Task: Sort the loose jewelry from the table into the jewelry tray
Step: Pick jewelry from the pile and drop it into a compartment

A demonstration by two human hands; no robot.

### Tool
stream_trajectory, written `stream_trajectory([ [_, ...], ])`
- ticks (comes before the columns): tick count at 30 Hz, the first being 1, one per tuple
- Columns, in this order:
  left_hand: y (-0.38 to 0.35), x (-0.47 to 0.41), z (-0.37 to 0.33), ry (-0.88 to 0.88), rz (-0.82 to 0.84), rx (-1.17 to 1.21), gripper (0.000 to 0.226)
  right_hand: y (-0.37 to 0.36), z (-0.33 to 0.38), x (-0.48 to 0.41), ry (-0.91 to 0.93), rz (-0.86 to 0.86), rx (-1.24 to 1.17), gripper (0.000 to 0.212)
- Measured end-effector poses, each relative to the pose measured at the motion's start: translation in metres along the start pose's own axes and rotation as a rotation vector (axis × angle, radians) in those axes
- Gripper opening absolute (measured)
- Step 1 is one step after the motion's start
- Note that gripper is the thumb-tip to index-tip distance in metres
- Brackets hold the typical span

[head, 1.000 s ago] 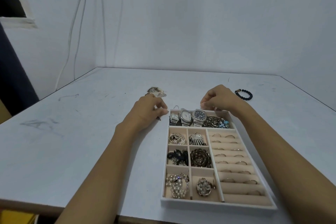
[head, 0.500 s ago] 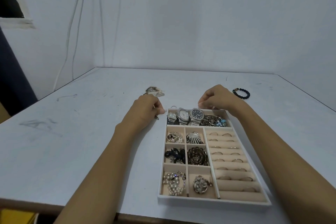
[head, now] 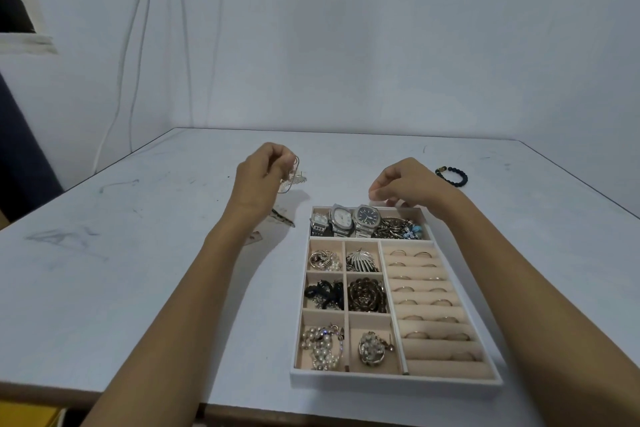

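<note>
While the left hand (head: pixel 265 173) is up off the table (head: pixel 138 288), it's pinching a thin wire piece (head: pixel 290 174) w/ curled fingers. The piece hangs from the fingertips, long axis roughly upright and leaning a bit, lower end pointing down-left at the table. It sits above the table's middle, just past the far-left corner of the jewelry tray (head: pixel 394 380).

The tray is by the near edge, right of center, long side running near to far.

The right hand (head: pixel 405 188) hovers over the tray's far edge, above the watches (head: pixel 346 222). Its fingers are curled under, tbh can't tell if it's got anything.

A small loose piece (head: pixel 283 217) lies flat under the left wrist. A beaded bracelet (head: pixel 452 176) lies toward the far-right corner.
</note>
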State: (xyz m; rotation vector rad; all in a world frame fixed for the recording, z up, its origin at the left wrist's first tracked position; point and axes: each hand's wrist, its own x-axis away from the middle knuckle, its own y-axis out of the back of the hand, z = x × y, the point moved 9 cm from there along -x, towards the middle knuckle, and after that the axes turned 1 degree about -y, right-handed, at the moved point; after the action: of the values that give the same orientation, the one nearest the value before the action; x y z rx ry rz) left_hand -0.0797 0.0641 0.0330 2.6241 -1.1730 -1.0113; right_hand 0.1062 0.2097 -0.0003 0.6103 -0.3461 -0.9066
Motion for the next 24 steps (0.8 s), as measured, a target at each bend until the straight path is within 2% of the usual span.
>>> stream_trajectory([
  [8,0.014,0.003,-0.030,-0.069,-0.061,0.160,0.018,0.002,0.010,0.004,0.027,0.006,-0.020,0.010],
  [13,0.018,0.006,-0.041,-0.128,-0.057,0.085,0.010,0.006,0.021,0.007,0.085,-0.023,-0.075,0.008],
  [22,0.012,0.023,-0.081,-0.466,-0.002,-0.236,0.010,0.010,0.038,0.018,0.150,-0.033,-0.125,0.004],
  [24,0.013,0.025,-0.085,-0.487,-0.020,-0.212,0.011,0.010,0.040,0.021,0.157,-0.036,-0.139,0.005],
])
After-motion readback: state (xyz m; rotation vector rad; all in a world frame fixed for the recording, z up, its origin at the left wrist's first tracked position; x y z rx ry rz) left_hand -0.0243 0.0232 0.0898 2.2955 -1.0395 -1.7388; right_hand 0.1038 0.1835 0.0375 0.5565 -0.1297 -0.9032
